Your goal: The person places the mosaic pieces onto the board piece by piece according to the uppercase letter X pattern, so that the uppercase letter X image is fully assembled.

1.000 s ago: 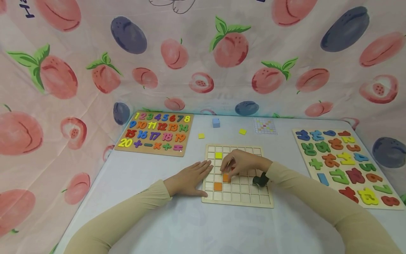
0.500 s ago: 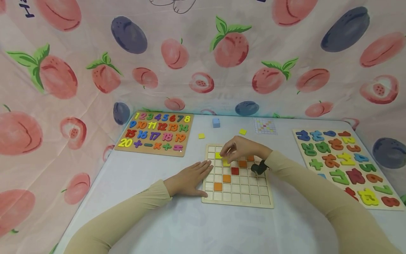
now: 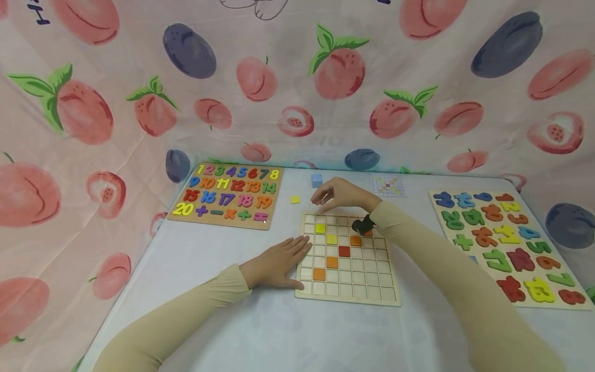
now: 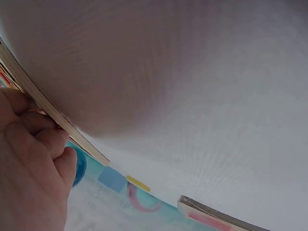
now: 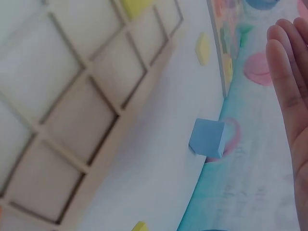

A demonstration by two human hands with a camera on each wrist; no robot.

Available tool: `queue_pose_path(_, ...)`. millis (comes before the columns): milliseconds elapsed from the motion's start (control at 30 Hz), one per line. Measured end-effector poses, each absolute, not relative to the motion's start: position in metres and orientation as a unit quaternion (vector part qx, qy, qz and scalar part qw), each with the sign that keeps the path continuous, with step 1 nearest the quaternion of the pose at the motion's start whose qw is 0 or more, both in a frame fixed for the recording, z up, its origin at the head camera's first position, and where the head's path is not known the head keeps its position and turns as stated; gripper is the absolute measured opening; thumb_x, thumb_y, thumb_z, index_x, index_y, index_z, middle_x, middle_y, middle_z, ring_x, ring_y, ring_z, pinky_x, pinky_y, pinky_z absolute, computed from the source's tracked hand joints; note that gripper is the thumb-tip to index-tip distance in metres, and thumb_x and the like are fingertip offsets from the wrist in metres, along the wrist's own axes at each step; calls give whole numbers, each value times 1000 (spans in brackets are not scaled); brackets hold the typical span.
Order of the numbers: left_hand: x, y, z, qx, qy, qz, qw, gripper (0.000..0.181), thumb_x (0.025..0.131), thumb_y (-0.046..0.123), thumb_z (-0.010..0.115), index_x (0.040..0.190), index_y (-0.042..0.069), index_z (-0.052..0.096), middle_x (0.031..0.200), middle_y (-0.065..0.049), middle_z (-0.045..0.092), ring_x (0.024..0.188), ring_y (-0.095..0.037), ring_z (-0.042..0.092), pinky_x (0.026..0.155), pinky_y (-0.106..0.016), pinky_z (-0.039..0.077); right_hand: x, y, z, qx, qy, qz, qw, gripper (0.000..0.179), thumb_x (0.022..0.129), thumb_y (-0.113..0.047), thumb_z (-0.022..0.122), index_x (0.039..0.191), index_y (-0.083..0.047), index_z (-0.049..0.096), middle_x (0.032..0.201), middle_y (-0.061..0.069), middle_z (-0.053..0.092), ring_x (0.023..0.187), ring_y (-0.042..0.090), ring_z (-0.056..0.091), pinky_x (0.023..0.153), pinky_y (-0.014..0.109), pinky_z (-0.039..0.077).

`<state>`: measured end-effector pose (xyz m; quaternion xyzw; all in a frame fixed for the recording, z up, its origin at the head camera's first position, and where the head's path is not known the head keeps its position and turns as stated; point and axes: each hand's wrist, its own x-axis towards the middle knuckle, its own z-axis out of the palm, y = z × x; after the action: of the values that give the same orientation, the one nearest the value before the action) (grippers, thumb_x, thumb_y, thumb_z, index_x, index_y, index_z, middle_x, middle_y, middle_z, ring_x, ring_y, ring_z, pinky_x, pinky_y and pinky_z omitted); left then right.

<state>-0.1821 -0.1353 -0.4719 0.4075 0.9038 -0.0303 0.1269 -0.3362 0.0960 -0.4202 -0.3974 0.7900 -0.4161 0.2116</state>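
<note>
A wooden grid board (image 3: 348,298) lies in the middle of the table. My left hand (image 3: 276,262) rests on its left edge with the fingers spread; in the left wrist view that hand (image 4: 36,149) lies against the board's edge (image 4: 57,115). My right hand (image 3: 346,195) hovers over the board's far edge, fingers slightly bent, with nothing seen between them. In the right wrist view its fingers (image 5: 284,72) look straight. In the grid sit two yellow tiles, one being the nearer yellow tile (image 3: 332,239), a red tile (image 3: 344,251) and several orange tiles (image 3: 332,262).
A loose yellow tile (image 3: 295,199) and a blue block (image 3: 316,180) lie beyond the board. Another yellow tile (image 5: 139,226) shows in the right wrist view. A printed pattern card (image 3: 388,185) lies at the back. Number boards stand left (image 3: 218,220) and right (image 3: 457,253).
My right hand has moved from an orange tile to a yellow tile in the grid, then away beyond the board's far edge. My left hand stays in place.
</note>
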Motion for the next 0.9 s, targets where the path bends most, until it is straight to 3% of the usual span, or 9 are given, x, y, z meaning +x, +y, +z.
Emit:
queue_pose_path(133, -182, -136, -473, 408, 904, -29, 127, 99, 84, 71, 44, 152, 7, 11, 160, -9, 8, 148, -21, 6, 121, -36, 13, -348, 87, -422, -374, 802, -417, 207, 35, 77, -6, 75, 108, 8, 66, 109, 29, 65, 101, 36, 64, 89, 36, 54)
queue_pose_path(400, -180, -136, -473, 407, 904, -33, 128, 98, 84, 71, 44, 152, 8, 12, 160, -8, 9, 148, -21, 7, 121, -35, 13, -365, 66, -427, -329, 834, -398, 192, 34, 77, -11, 76, 108, 4, 68, 109, 22, 67, 97, 24, 66, 89, 35, 54)
queue_pose_path(900, -180, -135, -469, 411, 902, -38, 123, 97, 84, 70, 43, 151, 7, 12, 159, -9, 10, 148, -22, 9, 121, -35, 14, -382, 44, -441, -317, 857, -370, 166, 29, 78, -9, 75, 104, 4, 69, 107, 20, 68, 97, 25, 65, 88, 35, 54)
